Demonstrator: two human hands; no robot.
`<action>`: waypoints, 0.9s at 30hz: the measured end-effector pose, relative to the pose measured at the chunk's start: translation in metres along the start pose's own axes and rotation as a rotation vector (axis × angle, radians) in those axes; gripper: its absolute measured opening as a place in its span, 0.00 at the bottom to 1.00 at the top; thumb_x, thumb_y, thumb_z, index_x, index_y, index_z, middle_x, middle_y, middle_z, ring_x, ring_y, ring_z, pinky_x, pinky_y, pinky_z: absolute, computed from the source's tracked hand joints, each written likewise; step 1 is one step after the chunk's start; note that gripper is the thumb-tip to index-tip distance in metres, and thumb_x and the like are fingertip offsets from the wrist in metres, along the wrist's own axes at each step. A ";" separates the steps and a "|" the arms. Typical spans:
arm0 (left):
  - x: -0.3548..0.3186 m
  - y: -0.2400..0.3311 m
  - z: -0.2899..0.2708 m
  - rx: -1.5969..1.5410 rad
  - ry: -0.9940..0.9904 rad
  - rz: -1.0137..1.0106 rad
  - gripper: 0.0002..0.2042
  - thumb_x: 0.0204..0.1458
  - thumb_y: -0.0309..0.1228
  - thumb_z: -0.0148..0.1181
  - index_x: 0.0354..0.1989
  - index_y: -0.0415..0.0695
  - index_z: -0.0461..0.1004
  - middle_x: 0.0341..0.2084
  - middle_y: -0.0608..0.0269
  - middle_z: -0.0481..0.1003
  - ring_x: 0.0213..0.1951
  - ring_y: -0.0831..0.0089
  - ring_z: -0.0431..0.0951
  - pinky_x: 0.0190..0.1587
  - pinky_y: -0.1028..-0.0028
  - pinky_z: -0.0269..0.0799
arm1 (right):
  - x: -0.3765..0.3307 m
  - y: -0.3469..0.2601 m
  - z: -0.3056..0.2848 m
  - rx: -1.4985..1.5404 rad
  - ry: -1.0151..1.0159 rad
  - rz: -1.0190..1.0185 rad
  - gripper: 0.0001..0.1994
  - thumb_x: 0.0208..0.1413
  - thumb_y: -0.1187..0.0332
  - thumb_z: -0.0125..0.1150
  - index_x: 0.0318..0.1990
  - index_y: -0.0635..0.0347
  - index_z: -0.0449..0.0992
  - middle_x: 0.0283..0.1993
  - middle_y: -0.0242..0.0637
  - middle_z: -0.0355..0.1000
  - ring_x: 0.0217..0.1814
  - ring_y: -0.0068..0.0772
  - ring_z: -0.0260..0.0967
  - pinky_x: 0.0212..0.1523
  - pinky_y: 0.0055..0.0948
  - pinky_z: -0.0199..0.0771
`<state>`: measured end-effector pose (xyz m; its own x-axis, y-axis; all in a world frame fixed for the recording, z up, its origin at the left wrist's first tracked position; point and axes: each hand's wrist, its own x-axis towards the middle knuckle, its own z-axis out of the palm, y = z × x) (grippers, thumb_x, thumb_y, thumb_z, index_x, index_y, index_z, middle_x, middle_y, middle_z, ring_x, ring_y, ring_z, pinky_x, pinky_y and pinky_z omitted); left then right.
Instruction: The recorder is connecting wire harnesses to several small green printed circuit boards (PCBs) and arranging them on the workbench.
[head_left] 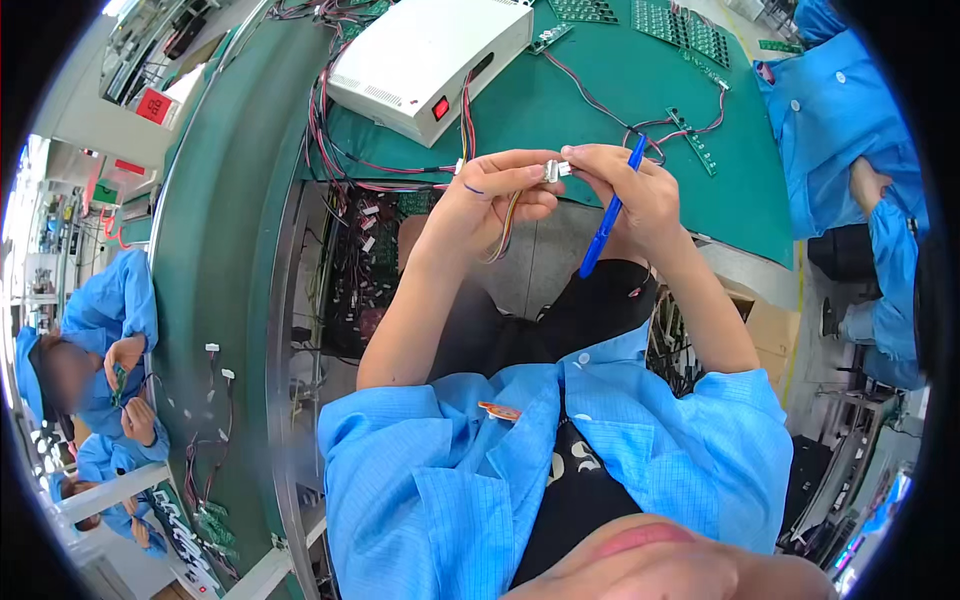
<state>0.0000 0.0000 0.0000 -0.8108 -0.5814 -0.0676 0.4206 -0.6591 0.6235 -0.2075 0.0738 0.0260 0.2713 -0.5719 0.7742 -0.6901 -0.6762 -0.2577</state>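
In front of my body, my left hand is closed, its thumb and fingers pinching a small white wire connector. Several coloured wires hang in a loop below that hand. Fingertip to fingertip with it, my right hand is closed too, at a second small white piece against the connector; whether the two are joined I cannot tell. A blue pen is held in the right hand, slanting down past the palm. Both hands are raised at the near edge of the green work mat.
A white box with a red switch stands behind my hands, wires running from it. Right of it lie strip circuit boards and board panels. A green conveyor belt runs along my left. People in blue work at both sides.
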 end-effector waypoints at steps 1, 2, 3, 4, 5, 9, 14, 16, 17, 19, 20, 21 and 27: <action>0.000 -0.001 0.001 -0.017 -0.002 -0.011 0.14 0.59 0.23 0.56 0.51 0.30 0.73 0.36 0.48 0.80 0.35 0.66 0.84 0.38 0.75 0.83 | 0.002 0.000 -0.003 -0.049 -0.009 -0.080 0.12 0.52 0.80 0.57 0.45 0.66 0.77 0.45 0.45 0.79 0.45 0.47 0.79 0.43 0.34 0.82; 0.001 -0.001 0.001 -0.034 -0.005 -0.021 0.14 0.58 0.23 0.56 0.51 0.30 0.73 0.35 0.49 0.80 0.35 0.67 0.84 0.39 0.75 0.84 | 0.003 0.001 -0.004 -0.097 -0.018 -0.160 0.14 0.48 0.78 0.60 0.44 0.66 0.77 0.45 0.47 0.79 0.45 0.47 0.79 0.42 0.34 0.81; 0.001 -0.002 0.001 -0.038 -0.006 -0.021 0.14 0.58 0.23 0.56 0.51 0.30 0.73 0.35 0.49 0.80 0.35 0.67 0.84 0.39 0.75 0.84 | 0.003 0.000 -0.003 -0.099 -0.022 -0.159 0.14 0.48 0.78 0.60 0.44 0.66 0.77 0.45 0.47 0.79 0.45 0.47 0.79 0.42 0.34 0.81; 0.000 -0.003 0.003 -0.037 0.004 -0.020 0.14 0.59 0.23 0.56 0.51 0.29 0.73 0.36 0.49 0.80 0.35 0.67 0.84 0.39 0.75 0.84 | 0.004 -0.002 -0.001 -0.134 -0.015 -0.196 0.14 0.46 0.77 0.60 0.44 0.66 0.77 0.45 0.48 0.79 0.45 0.46 0.79 0.42 0.34 0.81; 0.000 -0.004 0.003 -0.037 0.015 -0.019 0.14 0.59 0.23 0.56 0.51 0.29 0.73 0.36 0.49 0.80 0.35 0.67 0.83 0.40 0.75 0.84 | 0.003 -0.004 0.000 -0.169 -0.009 -0.233 0.15 0.45 0.77 0.61 0.43 0.67 0.77 0.45 0.49 0.78 0.45 0.45 0.79 0.41 0.34 0.81; -0.003 -0.005 0.003 -0.063 0.024 -0.008 0.14 0.59 0.22 0.55 0.51 0.29 0.73 0.38 0.50 0.79 0.36 0.67 0.83 0.40 0.75 0.84 | 0.001 -0.004 0.003 -0.161 0.004 -0.268 0.15 0.44 0.77 0.61 0.42 0.68 0.77 0.44 0.49 0.78 0.44 0.45 0.79 0.40 0.34 0.82; -0.004 -0.006 0.004 -0.081 0.017 -0.026 0.14 0.59 0.22 0.54 0.52 0.29 0.72 0.39 0.50 0.79 0.36 0.67 0.83 0.40 0.75 0.83 | 0.003 -0.006 0.000 -0.157 -0.012 -0.292 0.13 0.44 0.76 0.62 0.41 0.68 0.77 0.43 0.49 0.78 0.43 0.45 0.79 0.38 0.34 0.82; -0.004 -0.007 0.002 -0.088 0.007 -0.033 0.14 0.59 0.22 0.54 0.53 0.29 0.72 0.40 0.49 0.79 0.36 0.67 0.83 0.40 0.75 0.83 | 0.003 -0.006 -0.001 -0.150 -0.016 -0.299 0.13 0.44 0.76 0.62 0.40 0.68 0.77 0.43 0.49 0.78 0.43 0.45 0.79 0.38 0.34 0.82; -0.004 -0.008 0.001 -0.092 -0.004 -0.040 0.15 0.59 0.22 0.54 0.53 0.29 0.71 0.40 0.49 0.79 0.36 0.67 0.83 0.40 0.75 0.83 | 0.003 -0.006 -0.001 -0.143 -0.017 -0.307 0.12 0.44 0.76 0.62 0.39 0.68 0.77 0.43 0.49 0.78 0.42 0.45 0.79 0.38 0.33 0.82; -0.002 -0.008 0.000 -0.091 -0.006 -0.050 0.15 0.59 0.22 0.54 0.53 0.29 0.71 0.40 0.49 0.79 0.36 0.67 0.83 0.40 0.75 0.83 | 0.003 -0.004 -0.002 -0.137 -0.014 -0.304 0.12 0.44 0.76 0.62 0.39 0.68 0.77 0.43 0.49 0.78 0.42 0.45 0.79 0.37 0.33 0.81; -0.002 -0.008 -0.001 -0.088 -0.009 -0.058 0.15 0.59 0.22 0.55 0.53 0.29 0.71 0.40 0.49 0.79 0.36 0.67 0.83 0.40 0.75 0.83 | 0.002 -0.004 -0.002 -0.130 -0.007 -0.302 0.12 0.44 0.76 0.62 0.39 0.68 0.77 0.43 0.49 0.78 0.42 0.45 0.79 0.37 0.34 0.81; -0.001 -0.008 -0.002 -0.090 -0.009 -0.059 0.15 0.59 0.22 0.55 0.53 0.29 0.71 0.40 0.49 0.79 0.36 0.67 0.83 0.40 0.75 0.83 | 0.002 -0.003 -0.002 -0.130 -0.009 -0.301 0.12 0.44 0.76 0.62 0.39 0.68 0.77 0.43 0.49 0.78 0.42 0.45 0.79 0.37 0.34 0.81; 0.000 -0.009 -0.007 -0.109 -0.062 -0.060 0.16 0.60 0.21 0.52 0.55 0.27 0.69 0.43 0.48 0.78 0.42 0.66 0.82 0.46 0.73 0.81 | 0.000 -0.002 -0.001 -0.130 0.006 -0.275 0.12 0.44 0.76 0.63 0.39 0.68 0.77 0.41 0.49 0.78 0.42 0.45 0.79 0.37 0.34 0.81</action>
<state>-0.0014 0.0024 -0.0114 -0.8580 -0.5110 -0.0523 0.4096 -0.7420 0.5308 -0.2069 0.0751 0.0274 0.4563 -0.3730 0.8079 -0.6715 -0.7400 0.0377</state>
